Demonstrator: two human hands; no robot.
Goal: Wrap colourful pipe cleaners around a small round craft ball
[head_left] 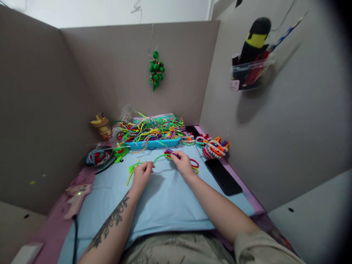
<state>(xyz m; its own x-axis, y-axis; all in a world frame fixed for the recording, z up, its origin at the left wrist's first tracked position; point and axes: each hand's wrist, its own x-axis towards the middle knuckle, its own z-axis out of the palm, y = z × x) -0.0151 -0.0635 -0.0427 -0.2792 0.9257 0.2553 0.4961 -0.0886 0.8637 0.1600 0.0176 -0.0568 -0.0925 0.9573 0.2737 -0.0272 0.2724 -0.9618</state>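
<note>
My left hand (142,175) is closed in a pinch above the blue cloth, on a green pipe cleaner (158,158) that spans the gap between my hands. Beyond its fingers stick out a bright green tuft (131,169) and a yellow stem (128,179). Closed as well, my right hand (182,163) grips a small purple pipe-cleaner piece (168,151) at its fingertips, where the green stem meets it. Red and yellow loops (195,169) show behind the right hand; whether they join the purple piece is hidden.
A blue tray (154,143) heaped with coloured pipe cleaners stands at the back. Finished woven pieces (216,149) and a black phone (223,178) lie right. Left are a round dish (110,161) and a pink glue gun (75,203) with its cord. Grey partitions (132,66) enclose the table.
</note>
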